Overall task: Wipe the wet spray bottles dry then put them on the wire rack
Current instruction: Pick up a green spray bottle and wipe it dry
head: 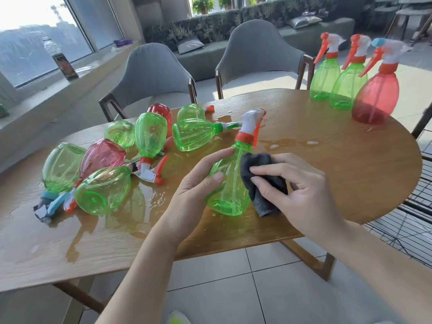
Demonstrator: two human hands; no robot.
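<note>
Left hand [201, 181] grips green spray bottle [230, 183], tilted above near edge of wet wooden table [350, 160]. Right hand [297, 183] presses dark grey cloth [261, 181] to its side, fingers curled round cloth. Wire rack [416, 220] at right, beside table.

wire rack [411, 220] cut off at right edge

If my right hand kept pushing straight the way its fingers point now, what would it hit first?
The right hand points left, and the dark grey cloth it presses is already in the way, against the green spray bottle the left hand holds. Beyond that, probably the left palm; depth is unclear.
</note>
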